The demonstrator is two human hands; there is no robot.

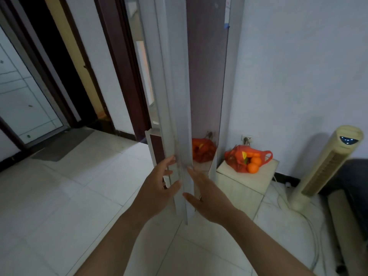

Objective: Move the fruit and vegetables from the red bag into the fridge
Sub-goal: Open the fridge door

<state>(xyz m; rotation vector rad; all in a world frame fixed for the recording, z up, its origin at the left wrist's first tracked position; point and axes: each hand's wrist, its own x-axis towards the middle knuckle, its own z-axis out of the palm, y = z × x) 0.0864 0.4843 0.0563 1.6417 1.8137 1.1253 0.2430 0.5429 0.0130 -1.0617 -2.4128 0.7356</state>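
The fridge [207, 76] stands tall right in front of me, its glossy dark front seen at a steep angle. Its white door edges [180, 116] face me. My left hand [159, 184] grips the left door edge, fingers curled round one side and thumb on the other. My right hand [207, 196] lies with straight fingers against the right door edge. The red mesh bag [234, 156] sits on a white box [239, 188] to the right of the fridge. Oranges [253, 167] and other produce show through it. The bag is mirrored in the fridge's glossy side.
A cream tower fan [328, 166] stands by the right wall, with cables [310, 222] trailing over the tiled floor. A wall socket [247, 138] is behind the bag. A dark doorway and a grey mat [59, 144] lie to the left.
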